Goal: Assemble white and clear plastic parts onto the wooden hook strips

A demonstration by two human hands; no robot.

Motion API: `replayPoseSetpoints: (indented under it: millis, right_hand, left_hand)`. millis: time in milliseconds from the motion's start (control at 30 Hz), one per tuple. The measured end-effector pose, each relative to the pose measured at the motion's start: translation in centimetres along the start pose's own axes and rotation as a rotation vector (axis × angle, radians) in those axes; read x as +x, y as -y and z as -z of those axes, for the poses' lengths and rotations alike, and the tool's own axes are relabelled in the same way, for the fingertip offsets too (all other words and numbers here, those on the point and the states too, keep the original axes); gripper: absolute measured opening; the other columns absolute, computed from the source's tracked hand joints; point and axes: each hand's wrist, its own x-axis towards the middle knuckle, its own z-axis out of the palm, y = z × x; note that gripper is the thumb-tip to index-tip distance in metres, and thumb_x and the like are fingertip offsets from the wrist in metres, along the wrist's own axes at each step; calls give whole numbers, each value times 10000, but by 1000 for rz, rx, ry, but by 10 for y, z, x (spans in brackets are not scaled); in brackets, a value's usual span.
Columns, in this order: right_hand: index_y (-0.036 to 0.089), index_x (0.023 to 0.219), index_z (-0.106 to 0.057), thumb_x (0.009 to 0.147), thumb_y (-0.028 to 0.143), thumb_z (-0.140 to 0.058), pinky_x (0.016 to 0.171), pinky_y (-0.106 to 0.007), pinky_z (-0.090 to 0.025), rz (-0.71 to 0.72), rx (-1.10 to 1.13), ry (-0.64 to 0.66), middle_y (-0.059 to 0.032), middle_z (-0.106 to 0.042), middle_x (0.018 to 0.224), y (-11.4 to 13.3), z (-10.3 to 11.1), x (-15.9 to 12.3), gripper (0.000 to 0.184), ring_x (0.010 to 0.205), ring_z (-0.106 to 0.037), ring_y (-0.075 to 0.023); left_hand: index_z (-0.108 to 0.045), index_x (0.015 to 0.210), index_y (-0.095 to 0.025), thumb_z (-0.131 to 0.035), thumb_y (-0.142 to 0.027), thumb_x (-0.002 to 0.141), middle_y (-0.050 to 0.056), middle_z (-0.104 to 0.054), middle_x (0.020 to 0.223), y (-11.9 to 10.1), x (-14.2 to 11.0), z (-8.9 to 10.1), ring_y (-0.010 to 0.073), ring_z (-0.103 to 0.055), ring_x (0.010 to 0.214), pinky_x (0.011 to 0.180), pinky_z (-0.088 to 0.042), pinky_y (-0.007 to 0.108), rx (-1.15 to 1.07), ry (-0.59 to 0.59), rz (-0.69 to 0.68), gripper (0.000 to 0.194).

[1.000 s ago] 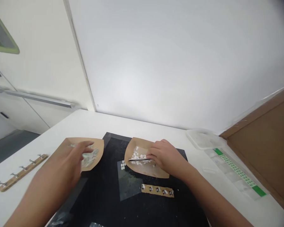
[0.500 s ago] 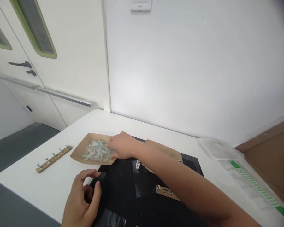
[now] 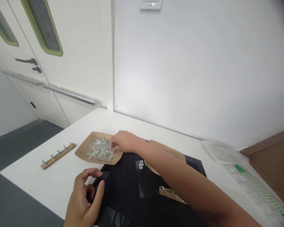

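My right hand [image 3: 123,141] reaches across to a brown paper tray [image 3: 82,151] holding a heap of small clear pieces [image 3: 100,150]; its fingertips are pinched together over the heap's right edge, and what they hold is too small to make out. Nearer to me, my left hand [image 3: 85,198] rests at the left corner of a black mat [image 3: 123,192], fingers loosely curled with nothing seen in them. A second brown paper tray [image 3: 168,151] lies behind my right forearm. On the mat lie a clear sheet with white dots [image 3: 140,164] and a short wooden strip with metal studs [image 3: 171,194].
A wooden strip with metal hooks [image 3: 58,155] lies on the white table [image 3: 61,176] at the left. A clear plastic lid [image 3: 221,152] and a green-edged strip [image 3: 262,195] sit at the right, beside a brown board [image 3: 272,157]. The table's left edge drops to a grey floor.
My right hand has crossed from the right paper tray to the left one with the clear pieces. My left hand pulled back to the mat's corner. The view swung up and left.
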Motion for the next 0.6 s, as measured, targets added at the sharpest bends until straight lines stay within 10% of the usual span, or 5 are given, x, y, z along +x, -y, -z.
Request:
replayPoseSetpoints:
  millis: [600]
  right_hand:
    - [173,1014,-767,777,60,-812,782,-264,-522,-58,521,-79,14,-807,749,-11,-6,-15,266,815,-776,-191]
  left_hand:
    - [-565,1209,-224,-616,-542,946,71,-638,1124,4,-3,-2,111,-497,519,489,-500,291,85,23,-60,416]
